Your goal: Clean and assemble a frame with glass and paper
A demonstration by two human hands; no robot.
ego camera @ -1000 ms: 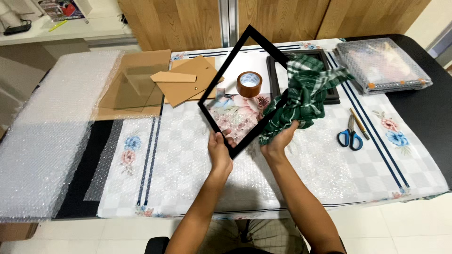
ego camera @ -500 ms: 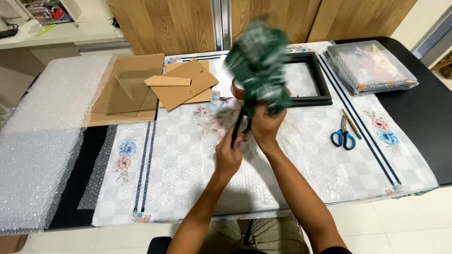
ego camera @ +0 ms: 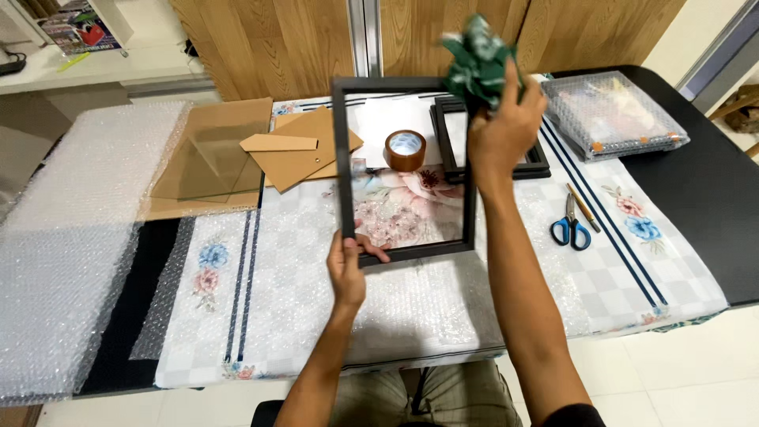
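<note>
Now holding a black picture frame (ego camera: 344, 158) upright above the table (ego camera: 696, 182).
My left hand (ego camera: 348, 269) pinches its near-left corner; my right hand (ego camera: 502, 126) clutches a green cloth (ego camera: 477, 63) at its far-right edge.

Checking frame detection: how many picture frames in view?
2. One black frame held up by the left hand; another frame flat on the table behind the right hand. More may be hidden.

I see a black frame (ego camera: 341, 158), a green checked cloth (ego camera: 477, 62), blue-handled scissors (ego camera: 571, 230), brown tape (ego camera: 405, 150), and a white floral tablecloth (ego camera: 261, 300) with navy stripes over the black tabletop (ego camera: 704, 190).
</note>
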